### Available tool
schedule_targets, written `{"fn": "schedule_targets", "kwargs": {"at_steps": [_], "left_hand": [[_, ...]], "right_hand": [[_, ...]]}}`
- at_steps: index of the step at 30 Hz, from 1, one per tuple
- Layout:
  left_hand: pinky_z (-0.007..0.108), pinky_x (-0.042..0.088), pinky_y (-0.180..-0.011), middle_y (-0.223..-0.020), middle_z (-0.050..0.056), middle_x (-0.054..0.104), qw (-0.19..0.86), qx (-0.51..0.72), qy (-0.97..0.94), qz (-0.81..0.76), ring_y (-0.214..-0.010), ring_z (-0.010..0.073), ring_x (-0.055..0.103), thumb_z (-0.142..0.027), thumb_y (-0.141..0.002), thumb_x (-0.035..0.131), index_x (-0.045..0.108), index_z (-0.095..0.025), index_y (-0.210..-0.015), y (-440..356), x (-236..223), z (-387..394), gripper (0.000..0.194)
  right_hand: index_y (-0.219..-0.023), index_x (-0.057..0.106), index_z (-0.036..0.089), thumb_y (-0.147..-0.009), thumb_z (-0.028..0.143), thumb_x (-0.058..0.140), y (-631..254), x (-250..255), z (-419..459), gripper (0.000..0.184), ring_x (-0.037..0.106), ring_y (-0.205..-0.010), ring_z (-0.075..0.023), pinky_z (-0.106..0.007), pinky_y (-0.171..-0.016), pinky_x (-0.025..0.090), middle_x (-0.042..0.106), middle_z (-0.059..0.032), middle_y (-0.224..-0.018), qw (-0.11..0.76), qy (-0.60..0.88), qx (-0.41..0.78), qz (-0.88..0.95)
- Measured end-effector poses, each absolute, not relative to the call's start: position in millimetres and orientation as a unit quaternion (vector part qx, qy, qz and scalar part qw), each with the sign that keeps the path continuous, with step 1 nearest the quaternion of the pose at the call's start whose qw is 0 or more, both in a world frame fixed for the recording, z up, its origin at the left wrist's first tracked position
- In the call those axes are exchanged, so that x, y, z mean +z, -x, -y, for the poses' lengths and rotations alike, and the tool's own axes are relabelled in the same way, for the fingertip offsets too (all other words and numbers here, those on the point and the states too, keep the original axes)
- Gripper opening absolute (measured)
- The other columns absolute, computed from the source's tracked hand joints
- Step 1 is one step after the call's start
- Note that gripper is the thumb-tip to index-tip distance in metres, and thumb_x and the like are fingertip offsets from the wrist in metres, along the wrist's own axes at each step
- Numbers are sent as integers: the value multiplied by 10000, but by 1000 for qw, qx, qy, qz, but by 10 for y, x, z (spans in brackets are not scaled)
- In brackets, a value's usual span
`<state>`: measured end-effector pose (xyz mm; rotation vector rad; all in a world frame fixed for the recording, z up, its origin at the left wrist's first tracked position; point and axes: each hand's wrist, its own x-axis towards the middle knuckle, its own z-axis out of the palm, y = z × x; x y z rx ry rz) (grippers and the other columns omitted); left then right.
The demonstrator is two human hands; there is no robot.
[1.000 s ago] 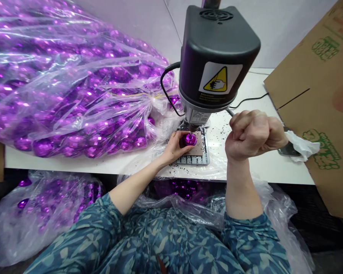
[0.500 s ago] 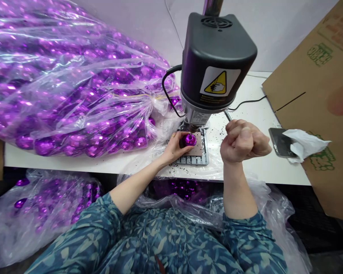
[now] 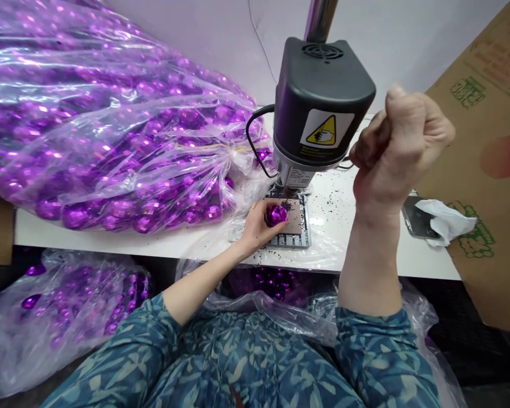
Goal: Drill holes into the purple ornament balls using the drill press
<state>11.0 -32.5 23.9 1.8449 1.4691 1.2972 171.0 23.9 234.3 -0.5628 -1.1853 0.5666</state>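
Note:
A purple mirrored ball is pinched between the thumb and fingers of my left hand. It is tilted over the brown board on the slotted metal base, left of the spot under the drill's chuck. Above it hangs the black drill press with a yellow warning sticker. My right hand is raised at the machine's right side, closed in a fist around its feed lever, most of which the fist hides.
A large clear bag of purple mirrored balls fills the left of the white table. A smaller bag of balls hangs below. Dark shavings lie around the base. At right are a phone, a crumpled tissue and a cardboard box.
My right hand has risen with the lever, after a slight dip. My left hand has drawn the ball left from under the chuck and tilted it.

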Motion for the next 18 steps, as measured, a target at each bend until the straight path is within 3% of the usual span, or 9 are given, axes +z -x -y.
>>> {"fn": "schedule_targets", "kwargs": {"at_steps": [3,8,12,14,18], "left_hand": [[383,547,-823,-1036,77,701,241,407,-745,-471,-956,246,654,-589,-849,815,637,-199,-1139,-110,288,734,518],[440,578,-907,-1071,110,726,238,306,-854,-347,-1038,294,680,-674,-848,770,633,-176,-1225,-161,138,1107,639],[453,571,-978,-1199,132,715,184,392,-807,-402,-1134,272,671,-389,-1062,562,601,-181,-1284,158,196,594,307],[446,556,-997,-1161,141,718,132,392,-769,-487,-1107,267,669,-213,-1062,475,632,-164,-1237,433,339,181,240],[464,505,-1033,-1256,231,693,58,161,-730,-662,-1217,335,621,-15,-935,447,691,-92,-1218,849,620,-469,382]], "right_hand": [[-534,286,218,-687,639,815,-1710,2353,-290,693,265,-310,-23,-232,-306,158,302,108,-387,759,247,267,540],[-518,301,183,-823,420,746,-1685,2325,-259,589,279,-322,7,-190,-344,155,300,106,-396,771,235,273,525],[-520,327,177,-895,327,654,-1687,2338,-243,520,307,-335,21,-189,-379,171,316,97,-403,763,242,265,539],[-521,341,172,-906,298,638,-1692,2337,-245,502,308,-339,20,-192,-381,172,329,97,-402,765,239,260,538],[-519,341,166,-914,291,621,-1690,2325,-246,500,308,-340,26,-188,-389,164,328,98,-401,767,244,254,536]]}}
